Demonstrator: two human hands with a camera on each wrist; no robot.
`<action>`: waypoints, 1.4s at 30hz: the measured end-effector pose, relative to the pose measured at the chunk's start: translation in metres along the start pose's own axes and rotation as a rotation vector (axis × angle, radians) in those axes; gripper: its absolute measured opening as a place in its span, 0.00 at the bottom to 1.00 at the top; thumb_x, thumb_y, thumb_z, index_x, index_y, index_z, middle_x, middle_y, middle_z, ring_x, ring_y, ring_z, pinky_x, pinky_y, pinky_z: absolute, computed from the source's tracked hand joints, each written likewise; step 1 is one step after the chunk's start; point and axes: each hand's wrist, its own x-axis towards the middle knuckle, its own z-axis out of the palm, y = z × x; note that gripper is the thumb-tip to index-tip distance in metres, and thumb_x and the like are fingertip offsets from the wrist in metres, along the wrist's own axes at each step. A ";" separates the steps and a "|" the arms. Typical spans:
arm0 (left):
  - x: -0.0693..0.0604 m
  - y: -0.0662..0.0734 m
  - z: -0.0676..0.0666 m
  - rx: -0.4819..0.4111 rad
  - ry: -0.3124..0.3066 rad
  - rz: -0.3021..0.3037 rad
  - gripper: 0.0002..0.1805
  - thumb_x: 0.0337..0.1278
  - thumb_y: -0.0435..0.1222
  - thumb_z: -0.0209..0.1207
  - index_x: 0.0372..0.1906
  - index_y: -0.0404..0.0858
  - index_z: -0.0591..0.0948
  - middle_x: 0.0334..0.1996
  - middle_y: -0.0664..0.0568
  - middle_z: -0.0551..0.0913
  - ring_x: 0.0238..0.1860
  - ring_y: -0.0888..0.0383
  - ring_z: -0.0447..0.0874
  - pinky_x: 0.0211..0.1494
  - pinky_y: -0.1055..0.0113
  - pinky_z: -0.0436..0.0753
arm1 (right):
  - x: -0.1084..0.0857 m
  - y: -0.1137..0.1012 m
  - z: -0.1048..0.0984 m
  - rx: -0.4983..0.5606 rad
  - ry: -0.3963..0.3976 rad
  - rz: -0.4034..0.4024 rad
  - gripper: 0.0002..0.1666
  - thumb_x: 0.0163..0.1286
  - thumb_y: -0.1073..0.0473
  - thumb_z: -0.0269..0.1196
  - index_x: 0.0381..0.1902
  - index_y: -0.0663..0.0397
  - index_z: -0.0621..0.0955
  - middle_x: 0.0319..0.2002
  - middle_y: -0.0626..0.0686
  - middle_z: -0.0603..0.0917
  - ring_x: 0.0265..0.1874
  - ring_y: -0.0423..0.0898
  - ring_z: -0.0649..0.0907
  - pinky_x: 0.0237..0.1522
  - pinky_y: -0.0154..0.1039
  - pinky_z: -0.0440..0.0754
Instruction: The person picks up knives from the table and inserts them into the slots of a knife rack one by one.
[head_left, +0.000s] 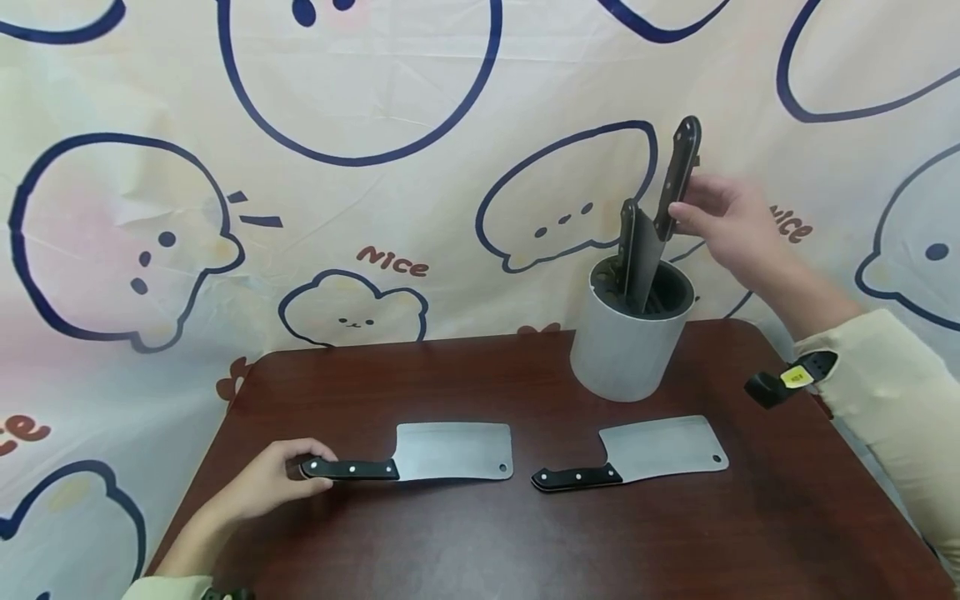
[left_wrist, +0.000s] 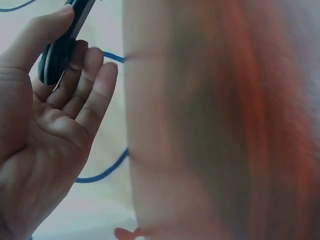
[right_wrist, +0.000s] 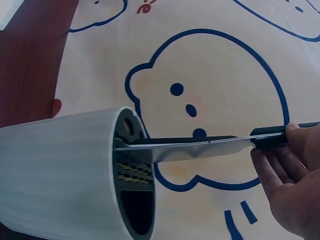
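In the head view, my left hand (head_left: pixel 273 479) pinches the black handle of a cleaver (head_left: pixel 453 450) at the left of the table. Its silver blade points right. The left wrist view shows the handle end (left_wrist: pixel 57 60) between thumb and fingers. My right hand (head_left: pixel 731 221) grips the black handle of a kitchen knife (head_left: pixel 678 171) above a white round knife holder (head_left: pixel 626 358). The blade tip is inside the holder's opening, as the right wrist view shows along the blade (right_wrist: pixel 200 151). Another black-handled tool (head_left: pixel 626 237) stands in the holder beside the blade.
A second cleaver (head_left: pixel 663 450) lies right of the first, in front of the holder, handle to the left. The dark brown table (head_left: pixel 420 542) meets a cartoon-printed cloth (head_left: pixel 390 208) at its back edge. Slots show in the holder's dark insert (right_wrist: pixel 137 175).
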 end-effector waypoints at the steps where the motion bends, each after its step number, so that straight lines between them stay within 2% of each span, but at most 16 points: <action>1: 0.000 0.003 -0.002 -0.007 0.010 0.001 0.13 0.56 0.34 0.73 0.45 0.37 0.84 0.38 0.49 0.85 0.35 0.61 0.81 0.37 0.68 0.81 | 0.000 0.002 0.001 -0.007 -0.005 0.004 0.33 0.78 0.46 0.57 0.77 0.46 0.68 0.69 0.60 0.75 0.64 0.55 0.79 0.74 0.64 0.56; 7: 0.003 0.019 -0.007 -0.011 0.080 0.063 0.14 0.56 0.31 0.72 0.47 0.35 0.84 0.38 0.49 0.86 0.33 0.59 0.83 0.37 0.68 0.80 | -0.003 0.012 0.008 -0.035 -0.021 0.034 0.36 0.78 0.44 0.56 0.78 0.49 0.66 0.70 0.62 0.73 0.68 0.60 0.74 0.73 0.64 0.59; 12: 0.004 0.032 -0.009 -0.026 0.139 0.121 0.16 0.56 0.28 0.71 0.51 0.33 0.84 0.40 0.50 0.87 0.35 0.58 0.83 0.38 0.69 0.81 | -0.005 0.019 0.013 -0.053 -0.019 0.021 0.33 0.78 0.44 0.57 0.76 0.49 0.69 0.66 0.62 0.77 0.64 0.58 0.79 0.70 0.61 0.67; 16: 0.004 0.041 -0.013 -0.024 0.175 0.147 0.18 0.57 0.28 0.70 0.53 0.34 0.84 0.43 0.49 0.87 0.37 0.58 0.85 0.41 0.70 0.84 | -0.007 0.025 0.018 -0.052 -0.015 0.005 0.31 0.78 0.47 0.58 0.73 0.52 0.71 0.63 0.63 0.79 0.61 0.57 0.81 0.66 0.57 0.73; 23: 0.006 0.055 -0.019 -0.057 0.230 0.147 0.21 0.57 0.26 0.70 0.57 0.31 0.82 0.49 0.46 0.87 0.39 0.59 0.87 0.43 0.71 0.86 | -0.011 0.037 0.025 -0.037 -0.052 0.025 0.36 0.77 0.45 0.59 0.75 0.54 0.68 0.65 0.64 0.77 0.64 0.61 0.78 0.66 0.62 0.71; 27: 0.007 0.063 -0.022 -0.076 0.269 0.159 0.22 0.58 0.25 0.69 0.58 0.31 0.81 0.50 0.56 0.86 0.41 0.61 0.88 0.44 0.72 0.86 | -0.012 0.041 0.030 -0.046 -0.064 0.021 0.35 0.76 0.44 0.60 0.74 0.55 0.70 0.64 0.64 0.78 0.64 0.61 0.78 0.66 0.62 0.71; 31: 0.011 0.072 -0.025 -0.129 0.295 0.199 0.23 0.57 0.22 0.67 0.59 0.28 0.79 0.50 0.62 0.86 0.42 0.62 0.87 0.44 0.72 0.86 | -0.013 0.045 0.034 -0.043 -0.078 0.020 0.35 0.77 0.46 0.60 0.74 0.57 0.69 0.63 0.65 0.78 0.64 0.61 0.78 0.67 0.61 0.71; 34: 0.012 0.078 -0.028 -0.151 0.308 0.221 0.24 0.56 0.20 0.66 0.59 0.27 0.79 0.49 0.60 0.86 0.41 0.63 0.87 0.43 0.72 0.86 | -0.015 0.050 0.037 -0.034 -0.090 0.024 0.34 0.77 0.48 0.60 0.74 0.58 0.69 0.63 0.66 0.78 0.64 0.61 0.78 0.67 0.60 0.71; 42: 0.019 0.096 -0.033 -0.137 0.358 0.261 0.25 0.55 0.18 0.66 0.60 0.26 0.79 0.47 0.55 0.87 0.41 0.62 0.88 0.45 0.72 0.86 | -0.019 0.062 0.044 -0.032 -0.106 0.021 0.31 0.77 0.51 0.61 0.72 0.59 0.71 0.61 0.66 0.79 0.61 0.62 0.79 0.66 0.62 0.72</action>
